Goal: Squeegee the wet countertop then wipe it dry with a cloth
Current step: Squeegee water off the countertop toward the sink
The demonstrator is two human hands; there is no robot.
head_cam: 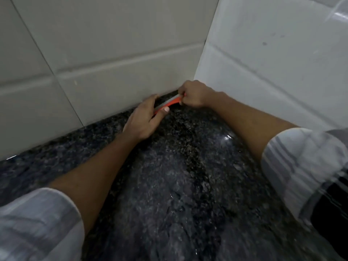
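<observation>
An orange squeegee with a pale blade lies along the far back edge of the dark speckled granite countertop, close to the corner where two tiled walls meet. My left hand grips its left end, thumb on the orange edge. Its right end is held in my right hand, fingers curled around it. Water glistens on the countertop in front of the squeegee. No cloth is in view.
Grey tiled wall runs along the back, a white tiled wall stands on the right. Striped rolled-up sleeves cover both upper forearms. A dark object sits at the lower right edge, partly hidden by the sleeve.
</observation>
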